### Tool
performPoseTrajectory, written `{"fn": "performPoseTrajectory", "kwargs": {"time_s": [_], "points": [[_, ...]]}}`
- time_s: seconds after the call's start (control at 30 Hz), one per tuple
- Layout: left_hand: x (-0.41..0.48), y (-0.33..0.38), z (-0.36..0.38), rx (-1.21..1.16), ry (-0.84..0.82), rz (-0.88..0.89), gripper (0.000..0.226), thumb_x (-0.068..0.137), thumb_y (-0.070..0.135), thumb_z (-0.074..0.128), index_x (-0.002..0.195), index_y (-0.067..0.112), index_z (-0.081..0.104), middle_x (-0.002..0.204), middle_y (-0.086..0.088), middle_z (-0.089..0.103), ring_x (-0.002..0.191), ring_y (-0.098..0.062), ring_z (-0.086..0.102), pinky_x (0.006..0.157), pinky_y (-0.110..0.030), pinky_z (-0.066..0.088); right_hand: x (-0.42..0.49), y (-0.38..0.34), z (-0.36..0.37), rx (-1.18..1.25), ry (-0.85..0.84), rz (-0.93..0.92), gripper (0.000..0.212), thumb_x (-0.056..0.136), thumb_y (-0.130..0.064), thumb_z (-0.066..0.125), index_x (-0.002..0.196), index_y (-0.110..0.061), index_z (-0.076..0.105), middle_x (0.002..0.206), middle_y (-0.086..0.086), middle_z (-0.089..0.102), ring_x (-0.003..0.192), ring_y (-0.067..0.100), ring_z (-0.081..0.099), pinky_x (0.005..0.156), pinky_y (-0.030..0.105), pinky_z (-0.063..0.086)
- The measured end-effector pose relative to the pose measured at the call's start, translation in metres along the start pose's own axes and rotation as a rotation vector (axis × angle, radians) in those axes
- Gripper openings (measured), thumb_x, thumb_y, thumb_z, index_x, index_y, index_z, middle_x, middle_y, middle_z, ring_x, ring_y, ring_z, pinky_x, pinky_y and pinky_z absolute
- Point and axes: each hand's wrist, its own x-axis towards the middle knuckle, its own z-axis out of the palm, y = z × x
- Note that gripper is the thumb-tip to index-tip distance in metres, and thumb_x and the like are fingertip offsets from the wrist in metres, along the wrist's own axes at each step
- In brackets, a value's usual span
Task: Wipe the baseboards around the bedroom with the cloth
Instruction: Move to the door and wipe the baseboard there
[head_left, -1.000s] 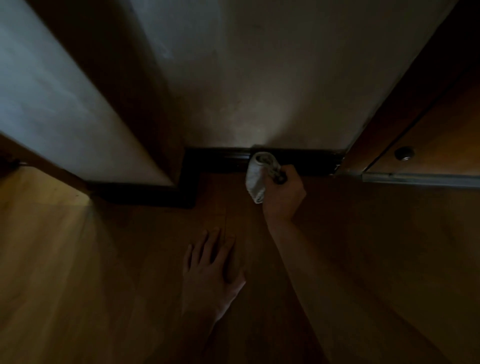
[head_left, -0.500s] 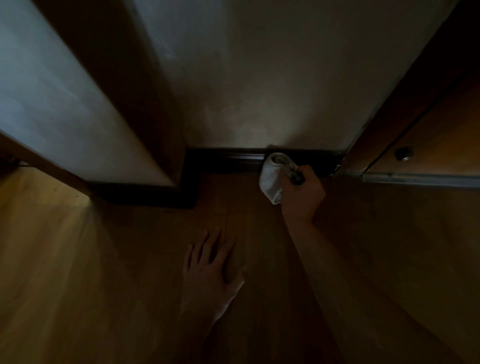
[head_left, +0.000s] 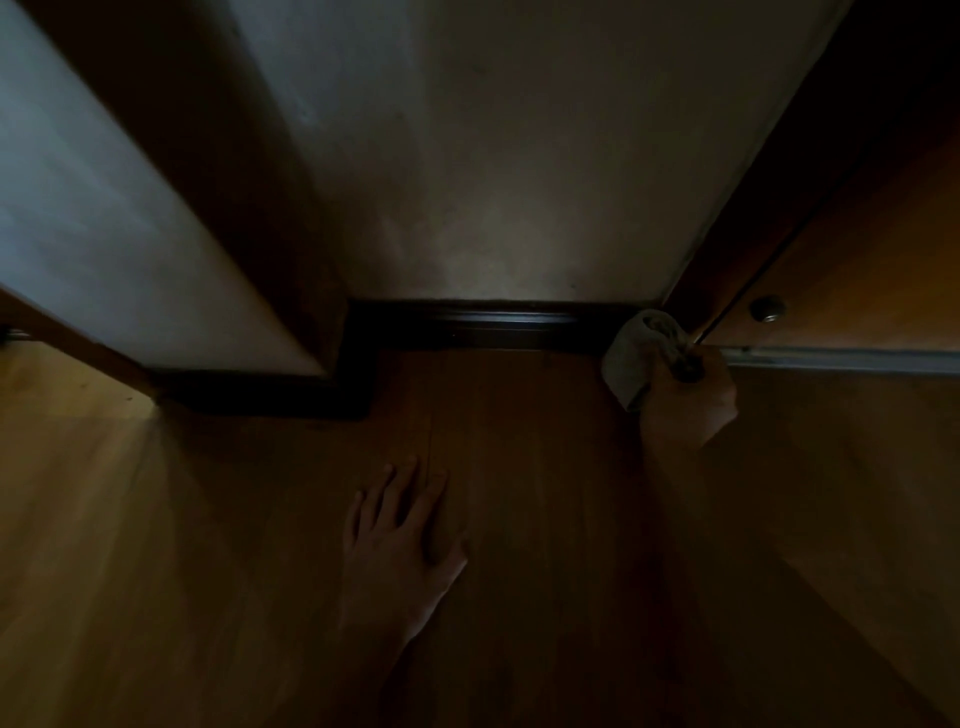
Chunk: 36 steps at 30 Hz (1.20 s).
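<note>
While left hand (head_left: 402, 540) lies flat, right hand (head_left: 688, 405) grips cloth (head_left: 626, 358).

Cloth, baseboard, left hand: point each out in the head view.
cloth (head_left: 626, 364): head view, pale bunched fabric, left part.
baseboard (head_left: 493, 327): head view, glossy front face, mid-run.
left hand (head_left: 400, 540): head view, back of the hand.

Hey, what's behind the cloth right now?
The right end of the dark baseboard, next to the wooden frame. The cloth, gripped by the right hand, covers that end, so the joint itself cannot be seen.
</note>
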Motion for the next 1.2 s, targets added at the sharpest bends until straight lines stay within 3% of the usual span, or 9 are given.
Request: {"fn": "performPoseTrajectory", "kwargs": {"time_s": [0.23,0.37,0.53,0.73,0.87,0.93,1.03,1.13,1.2], "points": [[0.0,0.002,-0.002,0.025,-0.04,-0.009,0.079,0.085,0.077,0.04,0.156,0.043,0.029,0.167,0.007,0.02,0.152,-0.012,0.005,0.122,-0.041,0.002,-0.003,-0.006,0.009,0.037,-0.07,-0.046,0.034,0.082,-0.026,0.082,0.106,-0.004,0.073,0.101,0.015,0.073,0.091,0.024,0.066,0.07,0.016,0.038],[0.0,0.007,-0.003,0.02,-0.039,-0.021,0.078,0.085,0.076,0.041,0.153,0.038,0.04,0.164,0.002,0.031,0.151,-0.02,0.019,0.121,-0.045,0.008,-0.016,-0.009,0.018,0.083,0.024,0.012,0.031,0.085,-0.025,0.079,0.105,-0.003,0.072,0.102,0.012,0.071,0.088,0.014,0.059,0.071,0.019,0.041],[0.0,-0.002,-0.003,0.05,-0.052,0.005,0.077,0.085,0.076,0.042,0.153,0.04,0.039,0.164,0.003,0.031,0.151,-0.021,0.023,0.121,-0.045,0.012,-0.029,-0.016,0.034,0.024,-0.202,-0.142,0.025,0.086,-0.018,0.078,0.103,-0.001,0.071,0.098,0.013,0.07,0.086,0.015,0.057,0.069,0.013,0.034],[0.001,0.001,-0.009,0.058,-0.052,0.017,0.074,0.082,0.072,0.048,0.147,0.036,0.05,0.158,-0.001,0.043,0.146,-0.024,0.031,0.117,-0.044,0.016,-0.044,-0.016,0.051,0.055,-0.198,-0.102,0.024,0.086,-0.025,0.077,0.092,-0.006,0.066,0.087,0.01,0.066,0.079,0.019,0.058,0.069,0.03,0.045],[0.006,0.004,-0.011,0.074,-0.082,-0.009,0.071,0.08,0.072,0.046,0.139,0.034,0.058,0.15,-0.003,0.05,0.14,-0.027,0.039,0.114,-0.05,0.03,-0.063,-0.028,0.066,0.077,-0.251,-0.09,0.02,0.086,-0.021,0.077,0.086,-0.009,0.061,0.083,0.007,0.062,0.076,0.017,0.055,0.065,0.023,0.037],[0.01,0.007,-0.021,0.08,-0.14,-0.026,0.074,0.08,0.075,0.039,0.142,0.038,0.053,0.152,0.0,0.046,0.138,-0.028,0.042,0.111,-0.053,0.037,-0.062,-0.034,0.061,0.083,-0.26,-0.06,0.019,0.087,-0.021,0.077,0.086,-0.012,0.061,0.081,0.002,0.06,0.075,0.015,0.055,0.065,0.023,0.039],[0.017,0.015,-0.045,0.077,-0.24,-0.002,0.082,0.079,0.078,0.019,0.153,0.046,0.031,0.161,0.008,0.027,0.147,-0.021,0.026,0.116,-0.044,0.029,-0.046,-0.041,0.036,0.146,-0.27,0.043,0.023,0.086,-0.034,0.079,0.089,-0.018,0.063,0.083,-0.003,0.065,0.08,0.016,0.063,0.071,0.031,0.05],[0.038,0.039,-0.074,0.053,-0.22,0.126,0.071,0.087,0.072,0.028,0.153,0.047,0.029,0.163,0.012,0.022,0.148,-0.018,0.026,0.115,-0.042,0.033,-0.02,-0.065,-0.007,0.171,-0.256,0.089,0.029,0.085,-0.043,0.077,0.091,-0.019,0.063,0.083,-0.002,0.067,0.078,0.012,0.066,0.067,0.033,0.053],[0.059,0.067,-0.093,0.03,-0.144,0.249,0.064,0.09,0.063,0.039,0.149,0.04,0.041,0.158,0.007,0.036,0.141,-0.021,0.04,0.107,-0.046,0.044,-0.004,-0.09,-0.046,0.176,-0.214,0.074,0.026,0.087,-0.04,0.076,0.091,-0.019,0.061,0.079,-0.01,0.064,0.07,-0.004,0.062,0.062,0.024,0.049]]}}
